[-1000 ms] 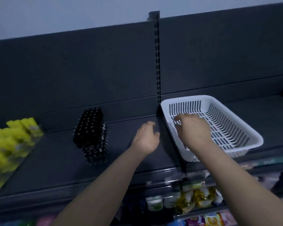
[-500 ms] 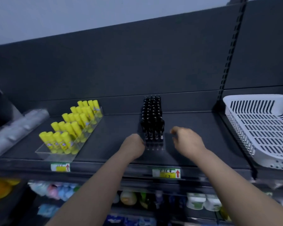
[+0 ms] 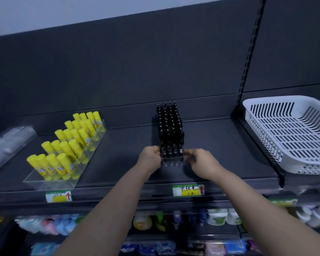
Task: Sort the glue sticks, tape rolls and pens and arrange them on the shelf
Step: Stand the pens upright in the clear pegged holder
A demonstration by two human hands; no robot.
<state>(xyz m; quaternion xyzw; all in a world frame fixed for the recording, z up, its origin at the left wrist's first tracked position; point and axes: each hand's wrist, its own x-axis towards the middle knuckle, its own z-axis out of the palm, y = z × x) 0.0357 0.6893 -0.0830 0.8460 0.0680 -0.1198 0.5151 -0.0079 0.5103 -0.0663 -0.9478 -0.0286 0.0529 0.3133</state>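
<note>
Moments after leaving the white basket at right, the left hand and right hand gripped the near corners of the pen tray mid-shelf, fingers curled round it, seemingly straightening it

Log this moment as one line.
pen rack: on shelf | left hand: grips rack front-left | right hand: grips rack front-right | glue sticks: standing, far left

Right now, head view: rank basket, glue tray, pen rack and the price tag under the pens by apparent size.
1. basket, largest even though cropped at the right edge
2. glue tray
3. pen rack
4. price tag
</note>
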